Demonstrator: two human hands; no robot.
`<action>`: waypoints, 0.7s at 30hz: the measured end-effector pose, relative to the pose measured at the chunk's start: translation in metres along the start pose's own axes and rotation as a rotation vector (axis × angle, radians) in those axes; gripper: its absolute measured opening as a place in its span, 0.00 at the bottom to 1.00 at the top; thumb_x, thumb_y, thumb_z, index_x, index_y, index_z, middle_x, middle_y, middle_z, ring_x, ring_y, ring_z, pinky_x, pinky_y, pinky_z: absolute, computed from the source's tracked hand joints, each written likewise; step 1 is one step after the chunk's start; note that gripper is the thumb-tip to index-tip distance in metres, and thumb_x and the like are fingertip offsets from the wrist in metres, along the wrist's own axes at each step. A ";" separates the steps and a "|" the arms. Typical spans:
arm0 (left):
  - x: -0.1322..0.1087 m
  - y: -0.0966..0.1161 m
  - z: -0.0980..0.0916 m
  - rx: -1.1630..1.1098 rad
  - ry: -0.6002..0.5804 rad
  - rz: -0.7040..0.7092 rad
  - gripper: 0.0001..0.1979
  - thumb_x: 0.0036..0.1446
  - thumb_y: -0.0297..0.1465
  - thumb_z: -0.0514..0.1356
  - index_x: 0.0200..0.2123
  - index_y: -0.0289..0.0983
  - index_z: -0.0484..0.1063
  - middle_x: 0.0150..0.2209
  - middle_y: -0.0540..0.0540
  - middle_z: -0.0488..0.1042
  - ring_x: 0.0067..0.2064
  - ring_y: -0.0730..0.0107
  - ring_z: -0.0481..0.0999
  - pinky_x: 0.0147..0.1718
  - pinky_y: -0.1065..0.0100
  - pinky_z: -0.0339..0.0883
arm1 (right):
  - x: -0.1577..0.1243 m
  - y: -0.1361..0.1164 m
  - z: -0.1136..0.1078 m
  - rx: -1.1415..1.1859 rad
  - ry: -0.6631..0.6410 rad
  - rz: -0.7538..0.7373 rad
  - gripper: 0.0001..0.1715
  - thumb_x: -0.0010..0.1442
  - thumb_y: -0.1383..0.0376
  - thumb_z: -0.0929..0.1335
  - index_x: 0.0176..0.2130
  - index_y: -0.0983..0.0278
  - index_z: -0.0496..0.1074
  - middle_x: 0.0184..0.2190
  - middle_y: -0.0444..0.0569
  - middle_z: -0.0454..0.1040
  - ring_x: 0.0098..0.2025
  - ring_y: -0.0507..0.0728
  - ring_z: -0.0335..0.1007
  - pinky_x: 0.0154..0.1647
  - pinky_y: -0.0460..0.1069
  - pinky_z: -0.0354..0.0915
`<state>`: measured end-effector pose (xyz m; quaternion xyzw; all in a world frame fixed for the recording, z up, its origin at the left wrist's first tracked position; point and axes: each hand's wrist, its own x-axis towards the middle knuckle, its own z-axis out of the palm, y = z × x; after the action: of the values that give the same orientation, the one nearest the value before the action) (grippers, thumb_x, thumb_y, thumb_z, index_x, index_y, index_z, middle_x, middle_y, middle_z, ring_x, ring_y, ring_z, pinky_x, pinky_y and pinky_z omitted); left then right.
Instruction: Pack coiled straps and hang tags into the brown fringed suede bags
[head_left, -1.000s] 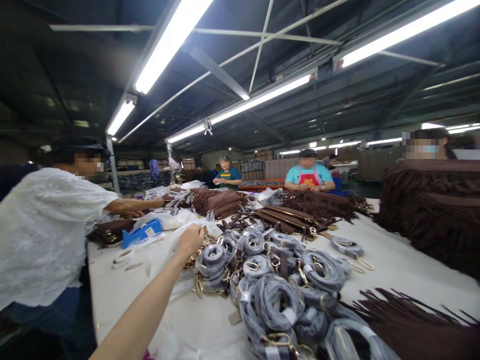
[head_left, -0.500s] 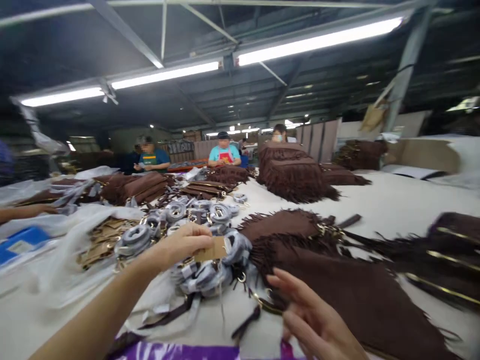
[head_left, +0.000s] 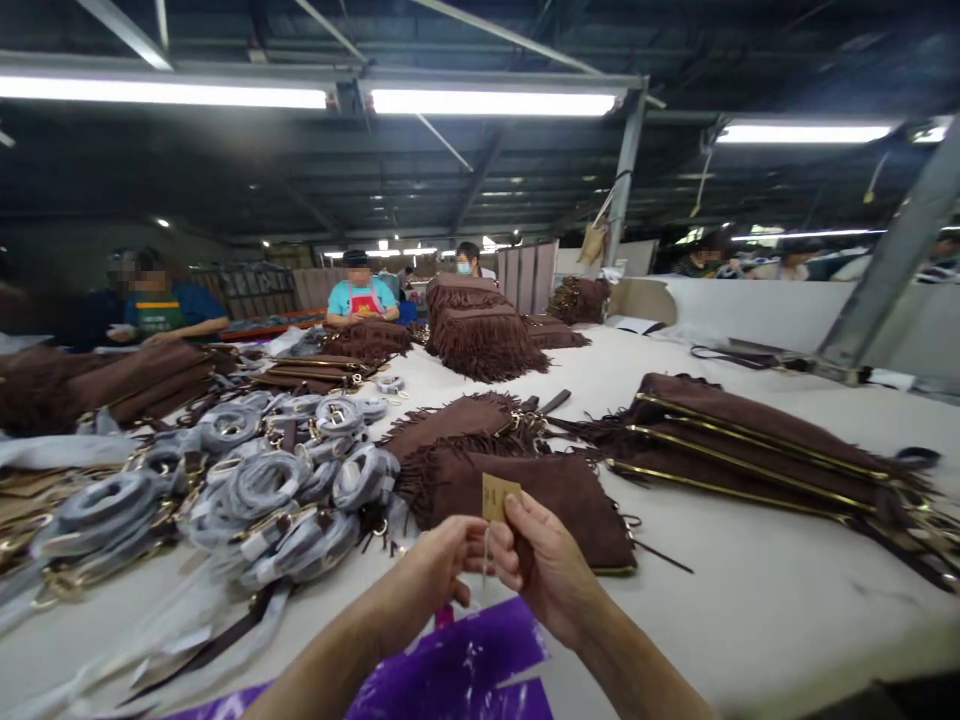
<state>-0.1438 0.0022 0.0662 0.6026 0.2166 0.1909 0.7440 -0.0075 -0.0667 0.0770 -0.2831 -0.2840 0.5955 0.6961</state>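
A small tan card tag point(head_left: 498, 497) with a thin string is pinched between the thumb and fingers of my right hand point(head_left: 544, 560). Close beside it, my left hand point(head_left: 442, 570) has its fingers curled near the string; whether they grip it is too small to tell. Behind both hands lie brown fringed bags point(head_left: 540, 500) on the pale table point(head_left: 720, 600). Purple plastic point(head_left: 457, 665) is spread below my wrists.
Coiled straps in grey wrapping point(head_left: 270, 485) pile up at the left. Brown bags with gold zips point(head_left: 750, 450) are stacked at the right. A tall fringed pile point(head_left: 480, 330) stands farther back, with several people beyond the table.
The tag has passed from my left hand to my right hand. Both hands have come together, and the view has turned to the right.
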 end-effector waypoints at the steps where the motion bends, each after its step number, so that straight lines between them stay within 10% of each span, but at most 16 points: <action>1: 0.000 -0.006 0.006 -0.022 -0.058 -0.061 0.20 0.54 0.47 0.58 0.41 0.36 0.69 0.36 0.46 0.73 0.34 0.71 0.72 0.25 0.74 0.55 | -0.002 -0.001 -0.003 0.011 -0.004 -0.009 0.23 0.51 0.52 0.76 0.31 0.62 0.63 0.18 0.36 0.64 0.15 0.44 0.53 0.12 0.39 0.52; 6: -0.006 -0.015 0.012 0.106 -0.049 -0.181 0.19 0.49 0.46 0.63 0.27 0.35 0.68 0.17 0.57 0.60 0.18 0.81 0.53 0.19 0.73 0.43 | -0.019 -0.009 -0.026 0.031 0.048 -0.047 0.21 0.51 0.55 0.76 0.31 0.63 0.65 0.19 0.37 0.65 0.15 0.44 0.53 0.13 0.38 0.50; 12: -0.009 -0.004 -0.001 0.343 -0.059 -0.200 0.14 0.47 0.41 0.61 0.26 0.37 0.64 0.20 0.57 0.60 0.23 0.77 0.57 0.23 0.73 0.47 | -0.063 -0.024 -0.072 -0.255 -0.053 0.030 0.20 0.55 0.50 0.73 0.30 0.65 0.71 0.21 0.43 0.71 0.17 0.47 0.60 0.16 0.40 0.53; 15: -0.014 0.005 0.015 0.603 -0.134 -0.130 0.08 0.54 0.35 0.55 0.26 0.37 0.64 0.25 0.54 0.63 0.29 0.74 0.60 0.27 0.72 0.52 | -0.088 -0.040 -0.086 -0.671 -0.193 0.042 0.25 0.56 0.44 0.70 0.33 0.64 0.77 0.37 0.55 0.77 0.38 0.59 0.73 0.38 0.51 0.67; 17: -0.016 0.009 0.031 0.758 -0.161 -0.099 0.08 0.57 0.33 0.52 0.26 0.38 0.65 0.27 0.53 0.66 0.31 0.71 0.63 0.29 0.71 0.53 | -0.100 -0.049 -0.087 -0.905 -0.124 -0.041 0.27 0.57 0.42 0.67 0.37 0.61 0.78 0.50 0.57 0.73 0.54 0.67 0.65 0.55 0.60 0.59; 21: -0.008 0.009 0.059 0.946 -0.172 -0.051 0.08 0.57 0.32 0.54 0.26 0.40 0.66 0.28 0.50 0.71 0.31 0.67 0.65 0.29 0.69 0.52 | -0.105 -0.040 -0.071 -0.769 0.047 -0.063 0.26 0.58 0.46 0.68 0.50 0.56 0.71 0.55 0.56 0.68 0.55 0.65 0.64 0.46 0.57 0.66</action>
<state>-0.1184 -0.0483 0.0862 0.8830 0.2321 0.0024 0.4079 0.0579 -0.1794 0.0518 -0.5281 -0.4791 0.4174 0.5633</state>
